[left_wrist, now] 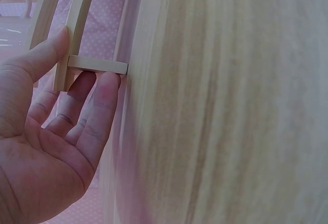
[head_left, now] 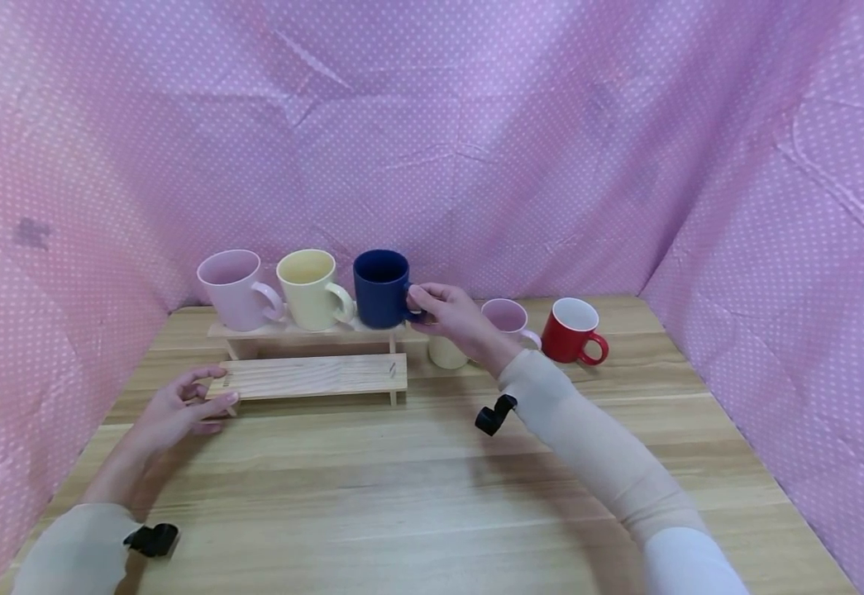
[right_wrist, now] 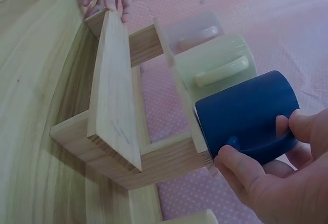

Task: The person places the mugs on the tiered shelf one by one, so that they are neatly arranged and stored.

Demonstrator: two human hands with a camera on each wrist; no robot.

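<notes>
There are six mugs, one two-shelf wooden rack and one table.

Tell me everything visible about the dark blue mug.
The dark blue mug is plain and cylindrical, dark blue inside too, ceramic-looking. It is upright at the right end of the upper wooden shelf, beside the pale yellow mug; whether it fully rests there is unclear. Its handle points right, gripped by the right hand.

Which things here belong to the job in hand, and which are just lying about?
Seemingly in the job:
blue mug, in right hand
rack, left hand holding it
racked pink mug
racked yellow mug

Apparently lying about:
red mug
other pink mug
other yellow mug
</notes>
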